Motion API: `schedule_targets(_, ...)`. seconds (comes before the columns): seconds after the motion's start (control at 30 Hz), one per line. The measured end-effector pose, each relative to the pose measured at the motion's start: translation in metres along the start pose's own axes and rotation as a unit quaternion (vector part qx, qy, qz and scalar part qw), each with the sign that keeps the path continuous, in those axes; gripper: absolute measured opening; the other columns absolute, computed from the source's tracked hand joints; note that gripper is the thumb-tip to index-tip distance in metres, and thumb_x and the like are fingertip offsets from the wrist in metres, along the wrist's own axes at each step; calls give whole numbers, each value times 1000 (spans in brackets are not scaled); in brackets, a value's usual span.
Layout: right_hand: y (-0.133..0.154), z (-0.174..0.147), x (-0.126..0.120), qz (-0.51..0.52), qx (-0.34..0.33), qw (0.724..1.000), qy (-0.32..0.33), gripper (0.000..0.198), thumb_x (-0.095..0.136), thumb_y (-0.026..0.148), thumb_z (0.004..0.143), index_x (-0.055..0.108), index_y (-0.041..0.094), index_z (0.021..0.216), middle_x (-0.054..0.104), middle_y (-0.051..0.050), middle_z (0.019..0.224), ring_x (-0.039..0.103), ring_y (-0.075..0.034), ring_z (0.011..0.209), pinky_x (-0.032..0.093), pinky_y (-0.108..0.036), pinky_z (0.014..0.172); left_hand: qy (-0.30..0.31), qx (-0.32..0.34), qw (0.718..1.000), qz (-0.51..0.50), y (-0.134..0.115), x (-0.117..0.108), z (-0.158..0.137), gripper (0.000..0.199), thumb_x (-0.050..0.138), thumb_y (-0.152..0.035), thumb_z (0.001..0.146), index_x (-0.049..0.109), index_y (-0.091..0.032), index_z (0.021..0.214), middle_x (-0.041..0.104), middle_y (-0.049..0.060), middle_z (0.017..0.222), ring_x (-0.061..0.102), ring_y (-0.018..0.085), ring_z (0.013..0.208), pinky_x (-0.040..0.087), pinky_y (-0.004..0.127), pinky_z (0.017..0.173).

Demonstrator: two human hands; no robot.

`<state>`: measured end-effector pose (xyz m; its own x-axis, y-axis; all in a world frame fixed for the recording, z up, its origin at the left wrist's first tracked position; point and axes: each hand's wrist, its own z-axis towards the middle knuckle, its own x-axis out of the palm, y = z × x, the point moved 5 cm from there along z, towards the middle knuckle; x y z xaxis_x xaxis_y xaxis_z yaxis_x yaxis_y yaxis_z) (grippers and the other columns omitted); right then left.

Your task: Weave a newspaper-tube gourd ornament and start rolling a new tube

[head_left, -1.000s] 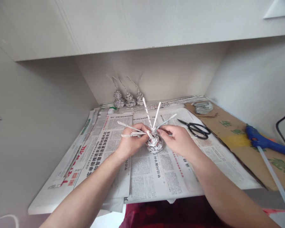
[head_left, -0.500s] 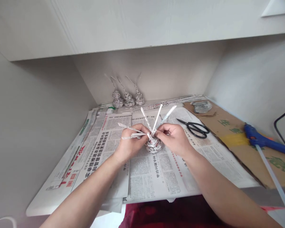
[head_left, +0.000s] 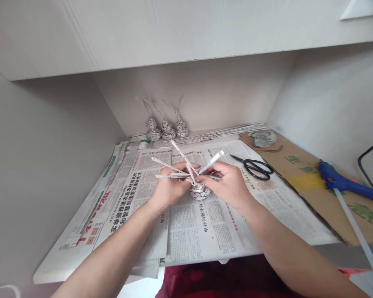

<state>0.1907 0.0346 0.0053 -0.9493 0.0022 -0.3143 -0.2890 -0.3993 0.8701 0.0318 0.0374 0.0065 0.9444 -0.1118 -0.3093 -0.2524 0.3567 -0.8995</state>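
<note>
A small round woven newspaper piece (head_left: 200,192) sits on the newspaper sheets between my hands, with several rolled paper strips (head_left: 183,156) sticking out of its top. My left hand (head_left: 173,182) is closed on its left side, fingers pinched around the strips at the rim. From the right, my right hand (head_left: 226,179) pinches a strip close to the woven top. The fingertips of both hands nearly meet there, and the strip bases are partly hidden behind them.
Three woven paper gourds (head_left: 168,130) stand at the back wall, beside a bundle of paper rods (head_left: 217,134). Black scissors (head_left: 257,167) lie to the right. A blue glue gun (head_left: 345,182) and a grey cloth (head_left: 263,139) rest on cardboard (head_left: 301,174). A cabinet (head_left: 161,33) overhangs the table.
The upright strips have tilted and crossed, one leaning further left. My right hand's fingers have shifted slightly left over the woven top. My left hand stays at the same side.
</note>
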Motion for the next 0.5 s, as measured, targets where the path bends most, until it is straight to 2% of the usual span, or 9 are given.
schedule_targets(0.07, 3, -1, -3, -58, -20, 998, -30, 19, 77, 36, 73, 65, 22, 73, 70, -1, 74, 64, -17, 69, 50, -31, 66, -9, -5, 1000, -1, 0, -1, 0, 24, 74, -18, 72, 72, -16, 95, 75, 4, 81, 70, 18, 71, 55, 26, 63)
schedule_targets(0.17, 11, -1, -5, -136, -85, 985, -56, 15, 76, 29, 75, 64, 22, 71, 68, -1, 74, 63, -18, 74, 48, -32, 71, -15, -1, 1000, 11, -2, -1, 1, 22, 73, -17, 72, 73, -17, 94, 75, 4, 82, 69, 17, 70, 55, 25, 61)
schedule_targets(0.23, 15, -1, -3, -147, -129, 979, -52, 9, 74, 24, 77, 65, 22, 76, 68, -2, 79, 63, -19, 79, 48, -32, 74, -11, 3, 1000, 8, -2, 0, 1, 20, 71, -16, 73, 73, -17, 94, 76, 4, 82, 69, 17, 70, 55, 24, 62)
schedule_targets(0.33, 15, -1, 0, -139, -158, 977, -42, 7, 71, 18, 79, 65, 22, 79, 69, -2, 83, 64, -19, 83, 49, -32, 77, -4, 4, 1000, -1, -2, 0, 2, 20, 70, -15, 74, 73, -16, 94, 75, 4, 81, 69, 16, 70, 55, 24, 62)
schedule_targets(0.5, 17, -5, -4, -180, -184, 961, -105, 10, 75, 20, 75, 65, 22, 77, 69, 0, 77, 62, -19, 79, 48, -33, 74, -10, -12, 1000, -7, 1, -1, 3, 22, 71, -15, 73, 71, -15, 95, 75, 3, 79, 70, 16, 70, 55, 24, 63)
